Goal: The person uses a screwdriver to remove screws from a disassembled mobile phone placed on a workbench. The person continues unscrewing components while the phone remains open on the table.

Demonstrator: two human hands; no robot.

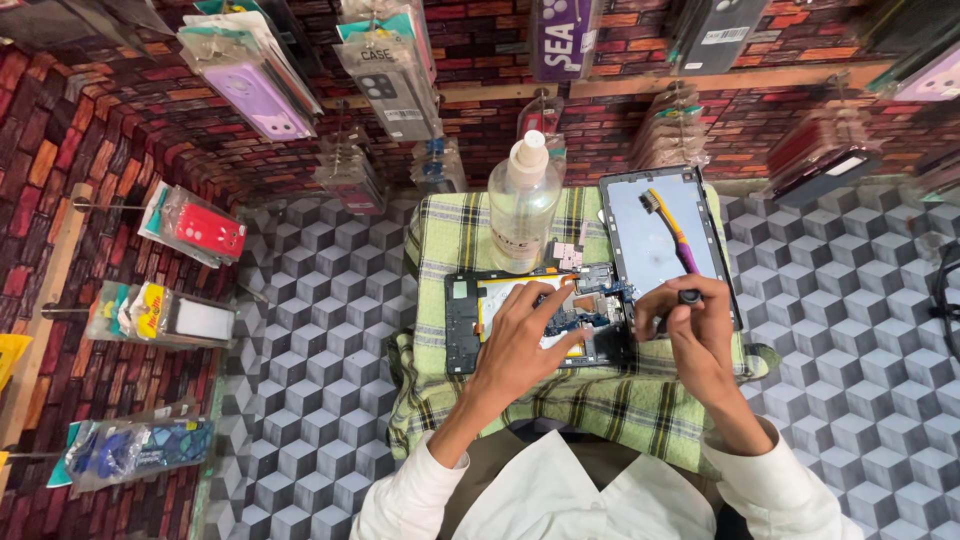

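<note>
Keep your left hand (pixel 520 335) flat, fingers spread, pinning the opened tablet (pixel 535 320) at the middle of the checked cloth (pixel 450 250), while your right hand (pixel 695 325), pinched around the dark-handled tool (pixel 688 297), stays steady over the circuit board (pixel 590 310).

Green plaid cloth (pixel 460 250), purple-and-yellow toothbrush (pixel 672 228), grey cube-patterned floor (pixel 330 330).

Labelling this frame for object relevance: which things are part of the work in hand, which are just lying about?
In use:
- opened tablet, left hand resting on its board
- screwdriver in right hand
- checked cloth under it

Lying about:
- back cover with toothbrush on it
- clear bottle
- hanging phone cases on the walls
</note>
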